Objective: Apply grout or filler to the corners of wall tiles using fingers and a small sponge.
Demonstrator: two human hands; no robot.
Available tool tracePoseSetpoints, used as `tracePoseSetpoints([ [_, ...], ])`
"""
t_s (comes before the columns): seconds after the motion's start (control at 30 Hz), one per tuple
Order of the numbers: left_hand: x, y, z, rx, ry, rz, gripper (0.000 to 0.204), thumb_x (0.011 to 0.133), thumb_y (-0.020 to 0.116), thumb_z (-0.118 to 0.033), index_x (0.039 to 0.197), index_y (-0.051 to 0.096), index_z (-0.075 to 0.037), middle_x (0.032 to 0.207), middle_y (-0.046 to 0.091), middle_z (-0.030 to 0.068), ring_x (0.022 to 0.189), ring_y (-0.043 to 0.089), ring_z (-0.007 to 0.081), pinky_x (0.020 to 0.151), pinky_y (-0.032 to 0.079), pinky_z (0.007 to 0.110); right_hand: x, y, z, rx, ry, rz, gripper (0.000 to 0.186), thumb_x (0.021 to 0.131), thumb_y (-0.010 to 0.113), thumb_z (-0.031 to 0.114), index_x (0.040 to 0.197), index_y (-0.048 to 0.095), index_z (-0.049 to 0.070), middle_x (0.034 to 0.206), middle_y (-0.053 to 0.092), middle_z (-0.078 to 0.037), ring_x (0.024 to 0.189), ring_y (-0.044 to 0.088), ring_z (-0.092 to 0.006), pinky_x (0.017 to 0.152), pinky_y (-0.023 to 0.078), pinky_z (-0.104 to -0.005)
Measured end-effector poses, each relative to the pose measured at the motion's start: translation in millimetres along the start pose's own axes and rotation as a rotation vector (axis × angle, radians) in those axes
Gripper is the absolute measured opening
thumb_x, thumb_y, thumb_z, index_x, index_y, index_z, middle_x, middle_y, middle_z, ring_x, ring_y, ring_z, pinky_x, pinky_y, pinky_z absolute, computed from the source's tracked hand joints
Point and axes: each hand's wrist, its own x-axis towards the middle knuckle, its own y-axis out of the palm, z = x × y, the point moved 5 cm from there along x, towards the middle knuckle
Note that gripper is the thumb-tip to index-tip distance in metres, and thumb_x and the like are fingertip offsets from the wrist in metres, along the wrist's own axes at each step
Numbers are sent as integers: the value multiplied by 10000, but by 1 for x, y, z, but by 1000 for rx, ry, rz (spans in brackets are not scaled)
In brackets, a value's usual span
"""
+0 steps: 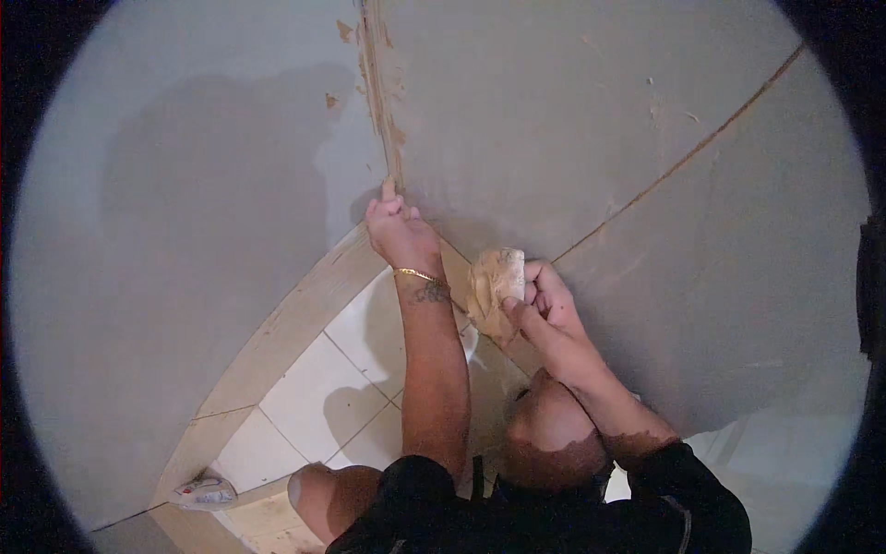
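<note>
Running lengthwise upward, the brown-smeared corner seam [375, 83] extends above the left hand [403, 233], the nearer one, its fingers curled, whether around anything I cannot tell; the right hand [552, 323], farther off, pinches a paste-smeared slab [496, 286].

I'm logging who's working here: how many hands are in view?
2: the left hand at the brown-streaked wall corner, and the right hand holding a paste-smeared piece. No others show.
</note>
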Motion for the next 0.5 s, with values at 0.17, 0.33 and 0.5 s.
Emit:
tracePoseSetpoints([
  [0.17, -22, 41, -27, -28, -25, 21, 734, 744, 429, -58, 1433, 175, -27, 1399, 419, 172, 1207, 408, 224, 1072, 182, 403, 0, 3, -3, 13, 36, -16, 164, 924, 473, 17, 1076, 417, 36, 896, 561, -45, 735, 538, -84, 595, 465, -255],
  [0.33, -58, 87, -72, -93, 72, 338, 576, 754, 442, -66, 1308, 313, 26, 1422, 385, 182, 1270, 359, 252, 1103, 122, 420, -5, 0, 4, 107, 18, 21, 200, 923, 462, 6, 1120, 431, 32, 987, 556, -30, 855, 536, -74, 713, 457, -235],
  [0.5, -56, 31, -94, -22, 130, 331, 565, 737, 469, -57, 1260, 269, 17, 1289, 494, 243, 1311, 348, 308, 1110, 176, 480, -7, 3, 11, 66, 63, 59, 169, 922, 449, 5, 1077, 403, 58, 918, 540, -40, 751, 515, -94, 630, 451, -262],
])
